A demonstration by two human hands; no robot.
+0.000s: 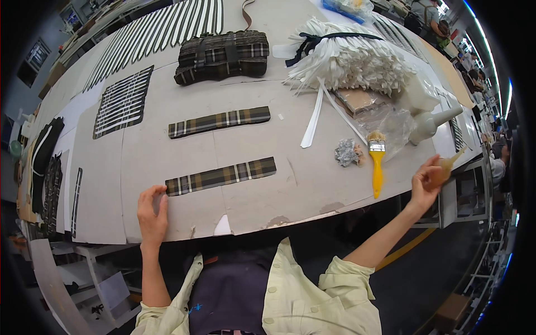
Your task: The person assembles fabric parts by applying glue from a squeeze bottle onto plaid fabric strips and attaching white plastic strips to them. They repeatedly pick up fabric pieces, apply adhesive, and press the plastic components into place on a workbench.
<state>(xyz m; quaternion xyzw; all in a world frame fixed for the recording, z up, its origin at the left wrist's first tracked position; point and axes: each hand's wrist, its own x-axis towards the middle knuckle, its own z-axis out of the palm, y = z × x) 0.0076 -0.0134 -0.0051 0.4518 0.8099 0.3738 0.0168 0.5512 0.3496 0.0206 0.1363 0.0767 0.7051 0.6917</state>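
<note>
My left hand [152,211] is at the left end of the nearer plaid fabric strip [223,177], its curled fingertips and thumb on that end. The strip lies flat near the table's front edge. A second plaid fabric strip [220,121] lies beyond it, roughly parallel. Out at the right edge, my right hand [427,183] is closed round a small translucent squeeze bottle [445,170] with yellowish contents, its thin nozzle pointing up and right. Between the hands, nearer the right one, lies a yellow-handled brush [377,167].
A strapped bundle of plaid fabric [223,56] and a tied heap of white strips [352,58] lie at the back. Striped pieces [124,103] rest at left. A large squeeze bottle [430,124], a plastic bag [391,128] and a crumpled grey wad [347,152] are at right.
</note>
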